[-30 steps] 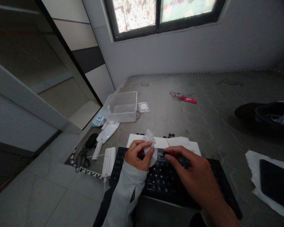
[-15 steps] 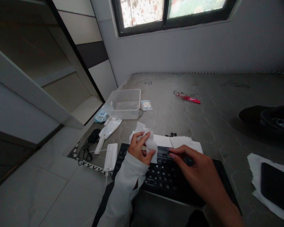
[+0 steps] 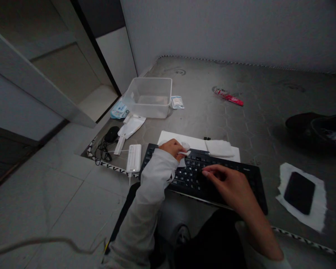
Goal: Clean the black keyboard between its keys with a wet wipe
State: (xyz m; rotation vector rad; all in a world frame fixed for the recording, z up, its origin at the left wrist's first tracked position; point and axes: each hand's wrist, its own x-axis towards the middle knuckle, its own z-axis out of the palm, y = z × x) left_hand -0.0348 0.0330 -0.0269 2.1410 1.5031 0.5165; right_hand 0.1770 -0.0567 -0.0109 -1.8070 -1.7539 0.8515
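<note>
A black keyboard (image 3: 235,175) lies on the grey mat in front of me. My left hand (image 3: 172,148), in a white sleeve, is closed on a crumpled white wipe (image 3: 184,147) and presses it on the keyboard's upper left keys. My right hand (image 3: 226,183) rests flat on the middle keys, fingers spread, holding nothing. A white sheet of paper (image 3: 196,142) lies behind the keyboard with a folded white tissue (image 3: 220,148) and a few small black keycaps (image 3: 207,138) on it.
A clear plastic tub (image 3: 149,97) stands at the back left, small sachets (image 3: 177,102) beside it. A red wrapper (image 3: 229,98) lies farther back. A black phone (image 3: 299,192) on white cloth is at right. A white power strip (image 3: 134,158), mouse (image 3: 112,133) and cables sit left.
The view has tilted down, so the window is out of sight. My left hand lowered the wipe onto the keyboard's upper left keys. My right hand slid back toward me over the keys.
</note>
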